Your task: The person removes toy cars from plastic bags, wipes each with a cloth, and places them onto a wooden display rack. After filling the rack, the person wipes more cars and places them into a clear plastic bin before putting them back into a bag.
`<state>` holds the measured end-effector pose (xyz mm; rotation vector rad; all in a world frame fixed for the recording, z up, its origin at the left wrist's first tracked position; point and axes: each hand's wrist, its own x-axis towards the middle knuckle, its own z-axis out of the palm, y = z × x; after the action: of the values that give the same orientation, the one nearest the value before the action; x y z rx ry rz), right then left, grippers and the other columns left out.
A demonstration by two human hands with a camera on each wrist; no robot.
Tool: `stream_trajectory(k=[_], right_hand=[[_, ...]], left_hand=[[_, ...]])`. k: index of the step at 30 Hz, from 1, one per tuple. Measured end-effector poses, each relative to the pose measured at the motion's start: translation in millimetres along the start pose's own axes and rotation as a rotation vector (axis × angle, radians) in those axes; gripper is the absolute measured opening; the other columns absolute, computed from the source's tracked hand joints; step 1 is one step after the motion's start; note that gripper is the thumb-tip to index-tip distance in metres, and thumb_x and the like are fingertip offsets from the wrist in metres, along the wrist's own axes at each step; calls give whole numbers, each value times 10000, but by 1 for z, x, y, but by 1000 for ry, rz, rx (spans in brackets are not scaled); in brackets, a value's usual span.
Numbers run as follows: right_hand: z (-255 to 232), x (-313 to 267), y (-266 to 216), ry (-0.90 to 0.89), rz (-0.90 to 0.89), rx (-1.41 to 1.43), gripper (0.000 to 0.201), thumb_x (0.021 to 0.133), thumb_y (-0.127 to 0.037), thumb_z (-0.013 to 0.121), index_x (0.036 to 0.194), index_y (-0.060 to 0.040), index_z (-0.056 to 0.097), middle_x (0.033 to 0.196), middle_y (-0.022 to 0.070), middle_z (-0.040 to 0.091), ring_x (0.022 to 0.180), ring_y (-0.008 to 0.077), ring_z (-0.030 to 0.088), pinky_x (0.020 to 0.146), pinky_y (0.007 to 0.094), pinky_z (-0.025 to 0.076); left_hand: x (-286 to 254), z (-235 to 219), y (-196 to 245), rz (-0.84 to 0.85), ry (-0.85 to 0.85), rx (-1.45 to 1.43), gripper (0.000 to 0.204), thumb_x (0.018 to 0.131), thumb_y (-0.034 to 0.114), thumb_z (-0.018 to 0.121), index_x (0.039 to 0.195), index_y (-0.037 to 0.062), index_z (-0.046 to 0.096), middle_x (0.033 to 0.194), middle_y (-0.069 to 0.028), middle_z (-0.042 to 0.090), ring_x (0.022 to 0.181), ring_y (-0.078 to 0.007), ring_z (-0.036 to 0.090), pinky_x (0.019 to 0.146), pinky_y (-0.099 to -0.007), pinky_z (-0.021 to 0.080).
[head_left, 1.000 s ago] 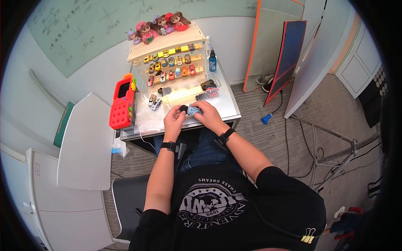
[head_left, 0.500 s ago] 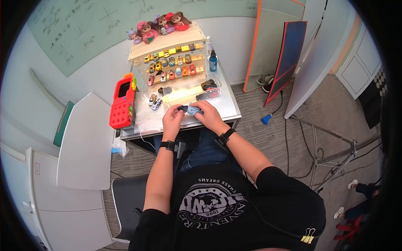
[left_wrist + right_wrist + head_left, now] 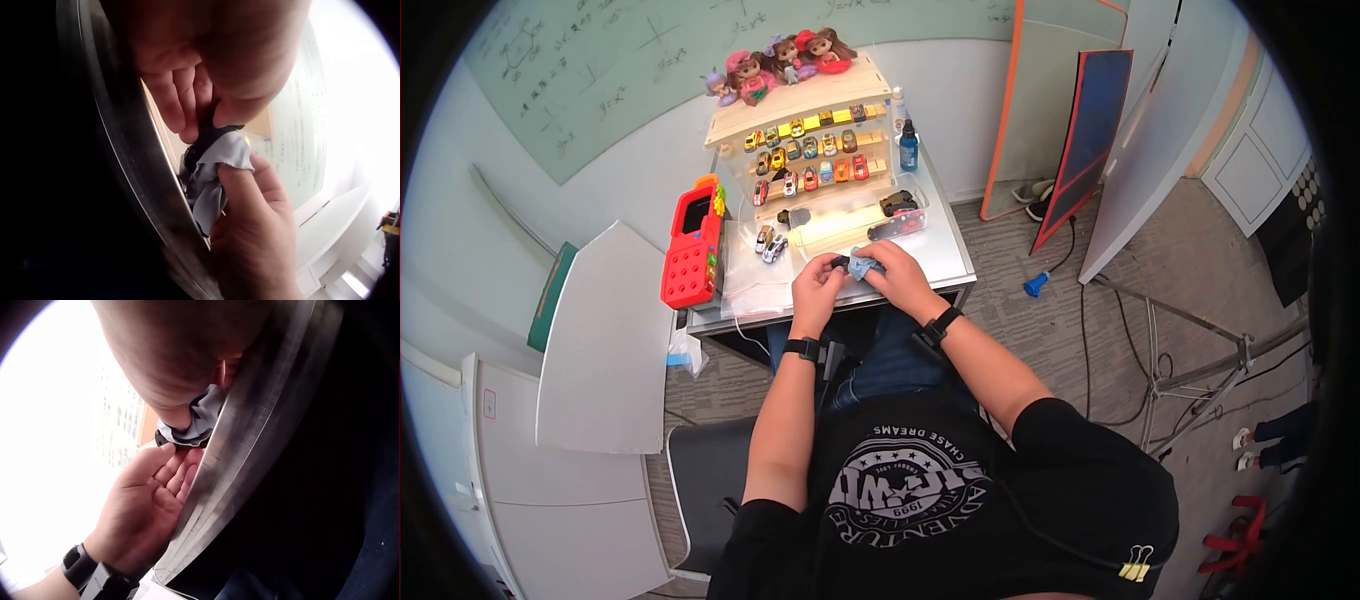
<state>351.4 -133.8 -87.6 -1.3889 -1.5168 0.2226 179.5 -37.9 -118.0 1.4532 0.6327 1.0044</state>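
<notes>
Over the table's front edge, my left hand (image 3: 815,292) pinches a small black toy car (image 3: 840,262) between thumb and fingers. My right hand (image 3: 903,280) grips a crumpled grey-blue cloth (image 3: 862,264) and holds it against the car. In the left wrist view the cloth (image 3: 226,152) drapes over part of the car (image 3: 215,134), and a dark wheel shows at its side. From the right wrist view, the left palm (image 3: 147,506) faces up, with the cloth (image 3: 200,419) bunched under the right thumb. Much of the car is hidden by fingers and cloth.
Two toy cars (image 3: 770,244) stand on the table (image 3: 945,255) left of a clear plastic bin (image 3: 915,215) with dark vehicles. Behind it, a wooden rack (image 3: 800,95) holds rows of small cars, with dolls on top. A red toy (image 3: 688,250) and a blue bottle (image 3: 908,150) flank it.
The black toy car has turned and tilted slightly in my left fingers, while the cloth shifts a little against it. At the far right, another person's legs have come into view and moved.
</notes>
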Motion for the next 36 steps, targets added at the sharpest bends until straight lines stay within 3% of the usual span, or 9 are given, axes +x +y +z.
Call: stream_trajectory(k=[10,16,21,23,27,28,31,34,36], right_hand=[[1,-1,8,54,115,91,249,885,-93,702,1129,-46,714,1029,131,690,913,319,691,827,379,554],[-1,-1,4,31,107,81,216,885,-110,691,1094,-61,720,1010,120,696,882,298,687,801,382,552],[-1,-1,7,36,103,83,214,888,-111,689,1095,-66,722,1007,116,698,879,286,689,805,379,555],[0,-2,8,40,95,88,213,891,-113,687,1096,-67,722,1009,116,699,880,284,689,807,378,556],[0,-2,8,30,81,82,206,895,-128,685,1090,-71,718,1015,112,706,912,300,695,821,385,559],[-1,-2,8,30,68,77,203,897,-134,683,1087,-72,717,1016,111,708,924,306,696,827,388,560],[-1,-2,8,21,74,59,195,900,-142,681,1081,-77,715,1015,112,709,940,316,694,835,394,560],[-2,-2,5,18,70,79,191,899,-138,680,1077,-80,716,1014,114,707,939,320,692,833,399,561],[1,-3,8,29,60,75,191,896,-135,682,1076,-81,717,1010,115,705,938,321,692,830,403,560]], left_hand=[[-7,-9,33,150,172,-76,170,1001,-30,608,1166,-33,570,1020,-134,714,931,-188,730,861,-306,596],[26,-63,89,276,387,281,135,981,4,649,1102,-45,618,1000,-111,733,898,-148,732,811,-260,575],[27,-85,85,218,334,811,140,918,52,717,1024,-25,668,909,-116,758,829,-167,751,763,-297,587],[22,-88,73,222,100,917,154,910,48,712,1044,-16,670,910,-162,760,828,-195,765,768,-313,590],[25,-96,52,380,-22,1229,196,845,65,745,1030,36,687,980,-145,730,890,-331,737,798,-402,587],[26,-96,53,330,-65,1292,208,827,75,744,1027,55,695,1011,-143,700,930,-374,690,822,-449,563],[26,-89,69,369,-127,1555,148,841,87,710,987,70,691,1010,-140,697,997,-362,676,837,-475,551],[39,-60,97,337,34,1448,187,838,74,709,1025,80,719,1043,-140,692,1058,-352,657,875,-464,543],[57,-28,106,449,-33,1277,191,849,76,712,1039,64,732,1014,-154,699,1011,-363,668,872,-458,544]])
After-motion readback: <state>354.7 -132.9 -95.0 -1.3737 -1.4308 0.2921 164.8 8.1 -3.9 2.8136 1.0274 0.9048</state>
